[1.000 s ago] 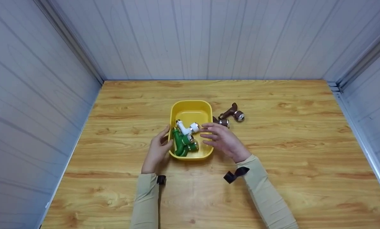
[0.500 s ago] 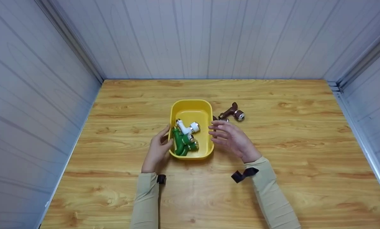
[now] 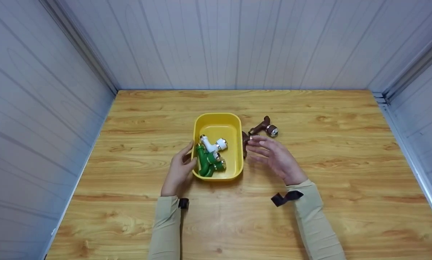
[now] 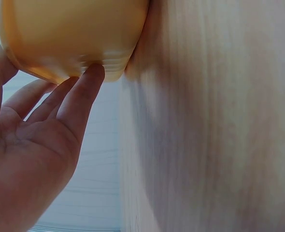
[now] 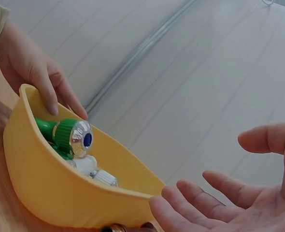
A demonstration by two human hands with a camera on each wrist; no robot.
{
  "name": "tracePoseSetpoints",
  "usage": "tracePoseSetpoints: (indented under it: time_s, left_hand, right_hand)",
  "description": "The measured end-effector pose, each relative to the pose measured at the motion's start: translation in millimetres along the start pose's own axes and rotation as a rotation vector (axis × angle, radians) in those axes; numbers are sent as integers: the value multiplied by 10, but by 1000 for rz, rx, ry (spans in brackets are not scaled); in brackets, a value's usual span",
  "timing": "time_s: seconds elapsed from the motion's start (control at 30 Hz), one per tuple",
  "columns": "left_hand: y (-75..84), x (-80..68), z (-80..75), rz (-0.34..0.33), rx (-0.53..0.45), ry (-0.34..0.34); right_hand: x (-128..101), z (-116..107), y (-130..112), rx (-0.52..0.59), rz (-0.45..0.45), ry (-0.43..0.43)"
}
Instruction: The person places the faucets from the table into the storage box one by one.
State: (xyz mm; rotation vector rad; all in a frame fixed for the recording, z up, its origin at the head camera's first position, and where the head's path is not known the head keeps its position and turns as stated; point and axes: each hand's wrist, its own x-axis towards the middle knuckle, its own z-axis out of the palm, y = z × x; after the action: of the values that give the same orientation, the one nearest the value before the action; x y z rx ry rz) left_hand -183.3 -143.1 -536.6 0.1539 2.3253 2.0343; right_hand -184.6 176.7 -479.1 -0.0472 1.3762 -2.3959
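A yellow plastic bin (image 3: 218,179) sits in the middle of the table. Inside it lie two green taps (image 3: 204,164) and a white tap (image 3: 211,146). My left hand (image 3: 178,171) grips the bin's left side, thumb at the rim and fingers against the outer wall in the left wrist view. To the right of the bin, my right hand (image 3: 279,159) has its fingers extended and holds nothing. Its fingertips overlap one brown tap (image 3: 245,144) close against the bin's right wall, partly hidden. Another brown tap (image 3: 264,126) lies just beyond.
The wooden table (image 3: 158,122) runs back to a pale panelled wall (image 3: 219,47), with side panels at left and right. A black strap (image 3: 287,198) is on the right wrist.
My right hand has drawn back from over the bin to the right. More of the nearer brown tap's body shows beside the bin. The left hand and bin have stayed in place.
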Motion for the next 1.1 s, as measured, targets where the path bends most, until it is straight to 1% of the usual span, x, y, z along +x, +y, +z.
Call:
tracePoseSetpoints:
  time_s: [0.07,0.13,0.33,0.7,0.77,0.87,0.97,1.1]
  left_hand:
    - [-25,6,1,12,16,9]
    - [-36,7,1,22,33,15]
    - [-21,7,0,-7,27,23]
    - [-15,16,-13,-10,13,-11]
    - [39,1,-17,-14,7,-25]
    - [179,-39,-14,-22,5,-45]
    - [279,-75,-8,-15,5,-47]
    - [106,-29,-14,-4,0,-27]
  right_hand:
    - [-14,-51,-12,-4,-4,3]
    - [-28,-103,-24,-1,-8,24]
    - [-66,-241,-58,-18,-24,59]
    - [-135,-447,-94,-13,-29,114]
    - [-149,-483,-93,-10,-26,131]
    - [-167,-538,-94,-12,-20,148]
    - [-182,-594,-100,-28,-13,163]
    - [-199,-665,-108,-38,-8,170]
